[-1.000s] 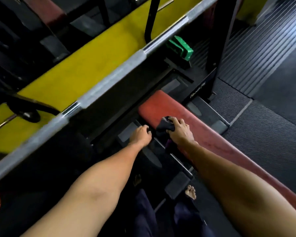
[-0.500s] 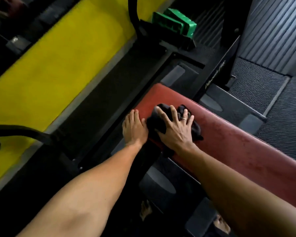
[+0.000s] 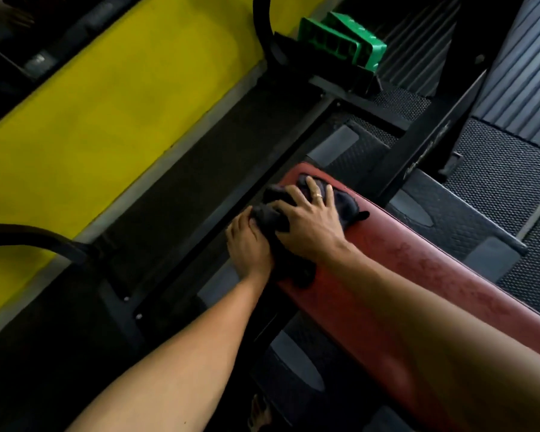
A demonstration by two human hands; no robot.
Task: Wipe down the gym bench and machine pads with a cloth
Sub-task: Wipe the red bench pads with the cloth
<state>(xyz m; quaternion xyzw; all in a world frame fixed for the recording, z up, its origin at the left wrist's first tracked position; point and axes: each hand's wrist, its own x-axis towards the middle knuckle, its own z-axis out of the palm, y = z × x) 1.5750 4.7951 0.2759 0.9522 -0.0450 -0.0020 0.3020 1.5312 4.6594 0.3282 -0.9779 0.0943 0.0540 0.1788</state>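
A long red padded bench (image 3: 418, 275) runs from the middle of the view down to the lower right. A dark cloth (image 3: 345, 202) lies bunched on its far end. My right hand (image 3: 309, 222) lies on top of the cloth with fingers spread, pressing it onto the pad. My left hand (image 3: 248, 244) is at the bench's left edge beside it, fingers bent over the cloth's hanging part; whether it holds the cloth or only touches it is unclear.
A yellow wall panel (image 3: 106, 120) fills the upper left. A black machine frame (image 3: 418, 151) crosses behind the bench end, a green block (image 3: 340, 42) stands at the top, and textured black floor mats (image 3: 496, 182) lie to the right. A bare foot (image 3: 259, 413) shows below.
The right hand has slid the cloth toward the bench's far end. The left hand has closed in against the cloth. The camera has tipped further down over the bench.
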